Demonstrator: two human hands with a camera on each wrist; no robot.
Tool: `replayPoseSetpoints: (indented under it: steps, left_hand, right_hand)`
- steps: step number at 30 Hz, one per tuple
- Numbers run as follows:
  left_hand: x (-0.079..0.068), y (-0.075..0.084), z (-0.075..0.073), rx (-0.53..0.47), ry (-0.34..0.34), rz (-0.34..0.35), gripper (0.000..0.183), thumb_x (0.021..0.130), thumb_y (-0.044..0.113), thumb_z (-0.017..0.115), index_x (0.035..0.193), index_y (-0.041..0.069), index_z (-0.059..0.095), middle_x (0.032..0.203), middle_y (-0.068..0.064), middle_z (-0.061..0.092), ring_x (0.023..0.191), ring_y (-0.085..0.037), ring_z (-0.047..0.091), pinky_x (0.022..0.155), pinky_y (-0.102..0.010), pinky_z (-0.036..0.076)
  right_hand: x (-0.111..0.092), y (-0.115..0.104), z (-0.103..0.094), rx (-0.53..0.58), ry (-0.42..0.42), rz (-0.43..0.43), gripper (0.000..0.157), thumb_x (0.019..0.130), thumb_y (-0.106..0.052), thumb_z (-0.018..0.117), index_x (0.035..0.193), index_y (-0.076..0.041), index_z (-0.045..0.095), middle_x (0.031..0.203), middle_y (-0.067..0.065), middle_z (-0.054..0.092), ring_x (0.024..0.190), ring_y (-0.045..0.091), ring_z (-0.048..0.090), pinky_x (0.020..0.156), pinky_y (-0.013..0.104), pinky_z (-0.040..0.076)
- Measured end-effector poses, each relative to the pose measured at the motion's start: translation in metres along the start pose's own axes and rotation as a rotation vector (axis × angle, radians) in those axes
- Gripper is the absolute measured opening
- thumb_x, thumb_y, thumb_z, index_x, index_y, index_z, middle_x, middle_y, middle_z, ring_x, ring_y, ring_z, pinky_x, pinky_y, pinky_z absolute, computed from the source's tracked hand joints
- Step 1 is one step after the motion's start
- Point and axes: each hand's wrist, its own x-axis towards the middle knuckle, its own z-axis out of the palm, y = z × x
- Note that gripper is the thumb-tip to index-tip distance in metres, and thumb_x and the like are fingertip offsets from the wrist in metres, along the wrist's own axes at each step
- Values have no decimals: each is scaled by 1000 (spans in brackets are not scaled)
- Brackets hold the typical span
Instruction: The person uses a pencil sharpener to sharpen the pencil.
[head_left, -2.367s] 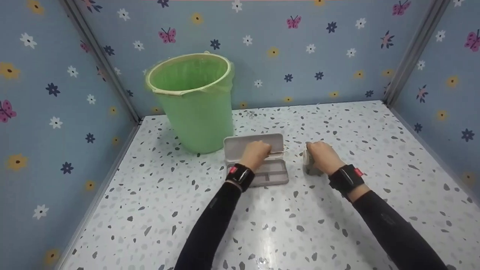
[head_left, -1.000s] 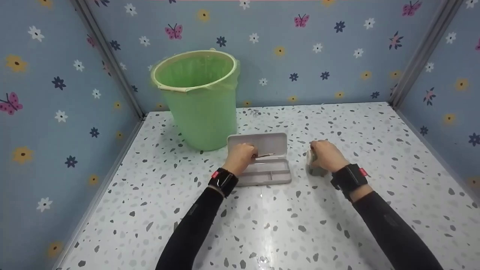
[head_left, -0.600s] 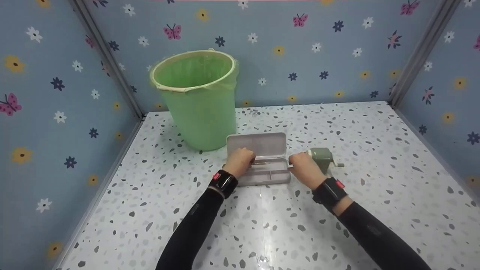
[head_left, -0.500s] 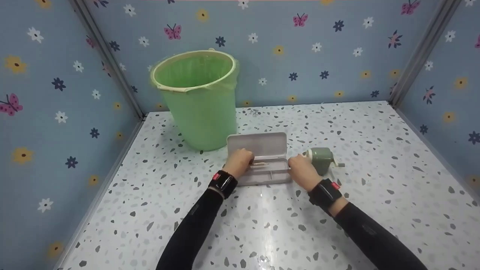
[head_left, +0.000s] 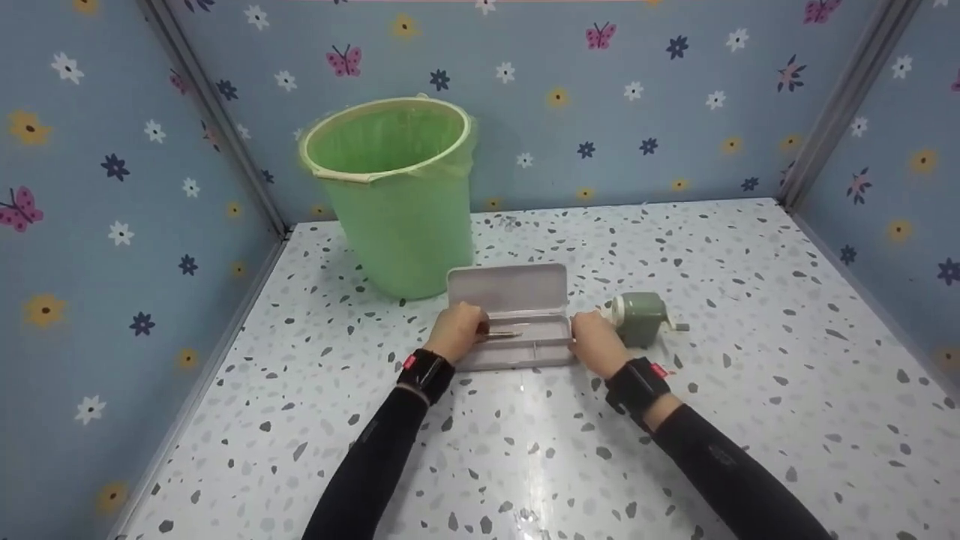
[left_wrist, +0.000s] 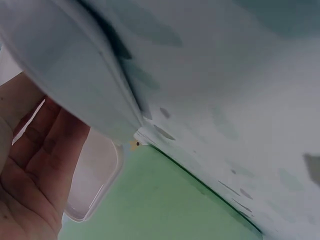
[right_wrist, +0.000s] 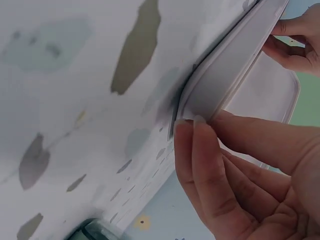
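Note:
An open grey pencil case (head_left: 517, 366) lies on the table, its lid (head_left: 510, 289) tilted back. Both hands grip its ends. My left hand (head_left: 459, 330) is at the left end, and in the left wrist view its fingers (left_wrist: 52, 145) go behind the case wall. At the right end my right hand (head_left: 598, 345) pinches the rim between thumb and fingers (right_wrist: 207, 165). A thin pencil (head_left: 504, 334) shows over the rear compartment, its left end hidden by my left hand. Right of the case stands a green crank pencil sharpener (head_left: 640, 319), close to my right hand.
Behind the case at the left stands a tall green bin (head_left: 401, 225) with a liner over its rim. Blue flowered panels (head_left: 570, 90) wall in the speckled white table (head_left: 480, 465) at the back and both sides.
My right hand has let go of the sharpener and moved left onto the case's right end. My left hand has lowered the pencil into the case and moved left. The case has shifted slightly left.

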Motion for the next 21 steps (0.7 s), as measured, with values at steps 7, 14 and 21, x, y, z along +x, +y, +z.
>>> replayPoseSetpoints:
  steps: [7,14,21]
  left_hand:
    - [-10,-15,-6,-56,-12,-60,6,79,7,78,85,8,76,87,-9,76,82,-26,71,83,-38,58]
    - [-13,-19,-8,-13,3,-16,6,78,3,78,83,6,76,84,-9,75,80,-27,70,78,-40,58]
    - [-11,-15,-13,45,-30,-9,10,81,12,78,89,6,77,87,-9,76,81,-27,71,79,-40,58]
  right_hand:
    - [1,-13,5,53,-24,21,8,78,3,73,85,5,69,77,16,71,69,27,66,69,41,58]
    - [-1,-11,4,55,0,-44,9,78,2,74,85,5,69,79,17,71,72,29,66,70,42,57]
    - [-3,6,-22,71,99,-166,14,82,-3,74,94,4,70,86,17,72,78,29,67,74,43,57]
